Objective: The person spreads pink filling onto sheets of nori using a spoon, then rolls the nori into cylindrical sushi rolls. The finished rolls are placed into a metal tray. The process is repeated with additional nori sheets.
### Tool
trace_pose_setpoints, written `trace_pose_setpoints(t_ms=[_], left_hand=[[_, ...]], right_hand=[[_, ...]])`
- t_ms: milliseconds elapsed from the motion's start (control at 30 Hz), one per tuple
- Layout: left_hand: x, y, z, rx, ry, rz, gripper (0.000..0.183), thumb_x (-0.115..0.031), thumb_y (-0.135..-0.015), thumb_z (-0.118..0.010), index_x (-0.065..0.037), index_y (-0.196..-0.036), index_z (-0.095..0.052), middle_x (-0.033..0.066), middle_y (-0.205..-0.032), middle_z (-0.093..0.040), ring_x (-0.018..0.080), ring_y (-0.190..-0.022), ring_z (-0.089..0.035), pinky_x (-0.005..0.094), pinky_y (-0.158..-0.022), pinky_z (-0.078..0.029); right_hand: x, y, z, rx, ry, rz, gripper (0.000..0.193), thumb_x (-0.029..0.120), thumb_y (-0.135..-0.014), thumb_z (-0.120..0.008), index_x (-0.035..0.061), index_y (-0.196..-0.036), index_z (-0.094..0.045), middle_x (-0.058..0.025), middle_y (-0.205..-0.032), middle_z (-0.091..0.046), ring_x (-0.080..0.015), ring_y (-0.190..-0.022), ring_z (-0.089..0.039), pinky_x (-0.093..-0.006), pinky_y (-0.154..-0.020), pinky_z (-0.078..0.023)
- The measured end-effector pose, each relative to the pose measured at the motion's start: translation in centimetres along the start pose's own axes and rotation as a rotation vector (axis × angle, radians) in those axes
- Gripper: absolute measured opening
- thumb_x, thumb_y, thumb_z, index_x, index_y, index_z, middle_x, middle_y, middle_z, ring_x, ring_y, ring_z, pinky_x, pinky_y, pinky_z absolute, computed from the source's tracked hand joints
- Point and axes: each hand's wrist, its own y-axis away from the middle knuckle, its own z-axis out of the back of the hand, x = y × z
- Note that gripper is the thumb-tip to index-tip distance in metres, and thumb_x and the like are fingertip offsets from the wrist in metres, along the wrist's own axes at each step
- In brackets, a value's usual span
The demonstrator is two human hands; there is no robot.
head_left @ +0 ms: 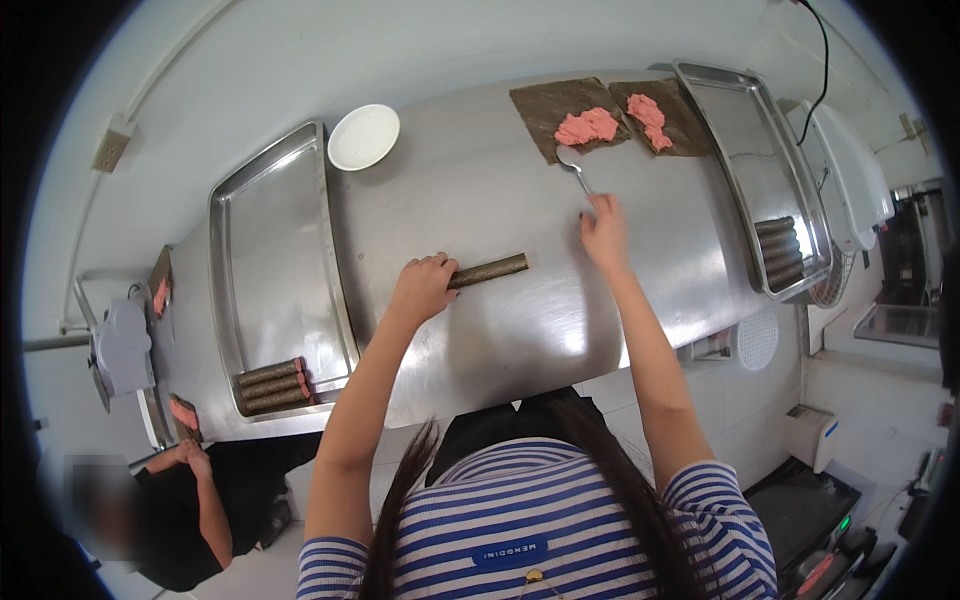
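On the steel table, a finished dark seaweed roll point(497, 269) lies slantwise with my left hand point(425, 288) closed over its left end. My right hand point(604, 238) pinches the handle of a metal spoon point(570, 158), whose bowl rests at the near edge of a seaweed sheet point(540, 105). A lump of pink paste point(588, 127) sits on that sheet. Beside it on the right, a second seaweed sheet point(688, 128) carries another lump of pink paste point(650, 118).
A steel tray point(275, 240) at left and another steel tray point(748, 140) at right each hold several rolls. A white bowl point(363, 138) stands behind the left tray. White machines point(850, 180) flank the steel table point(460, 200). At lower left, a co-worker's hands point(190, 455) are near a pasted sheet.
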Motion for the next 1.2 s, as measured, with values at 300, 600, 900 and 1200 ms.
trace_pose_setpoints(t_ms=[300,600,900,1200], left_hand=[[-6.1,-4.9,-1.0,-0.055,0.122,-0.020,0.033,-0.021,-0.074,-0.073,-0.010,-0.102,-0.062,0.0065,-0.096,-0.060,0.0266,-0.087,-0.061,0.0392,-0.075,-0.051],[-6.7,-4.6,-2.2,-0.146,0.229,0.037,0.031,-0.021,-0.075,-0.073,-0.010,-0.102,-0.063,0.0056,-0.097,-0.060,0.0262,-0.088,-0.061,0.0380,-0.074,-0.051],[-7.5,-5.5,-2.5,-0.192,0.246,0.056,0.031,-0.021,-0.073,-0.075,-0.010,-0.101,-0.067,0.0041,-0.095,-0.064,0.0264,-0.085,-0.062,0.0380,-0.072,-0.052],[-7.5,-5.3,-2.5,-0.193,0.262,0.083,0.029,-0.021,-0.072,-0.074,-0.009,-0.098,-0.069,0.0038,-0.095,-0.065,0.0259,-0.084,-0.063,0.0379,-0.071,-0.052]], right_hand=[[-3.5,-5.7,-2.0,0.048,0.174,-0.155,0.013,0.009,-0.081,-0.060,0.0035,-0.093,-0.060,-0.0181,-0.096,-0.060,-0.0365,-0.090,-0.058,-0.0452,-0.081,-0.046],[6.2,2.4,8.2,0.564,0.142,-0.090,0.015,0.006,-0.070,-0.055,0.0032,-0.080,-0.066,-0.0177,-0.076,-0.066,-0.0347,-0.078,-0.065,-0.0454,-0.067,-0.050],[9.4,1.8,7.5,0.592,0.277,0.028,0.012,0.013,-0.072,-0.061,0.0058,-0.076,-0.070,-0.0153,-0.073,-0.066,-0.0329,-0.074,-0.066,-0.0404,-0.064,-0.051],[13.0,0.3,9.8,0.594,0.297,0.148,0.012,0.018,-0.072,-0.066,0.0077,-0.076,-0.070,-0.0143,-0.080,-0.068,-0.0302,-0.076,-0.067,-0.0388,-0.066,-0.052]])
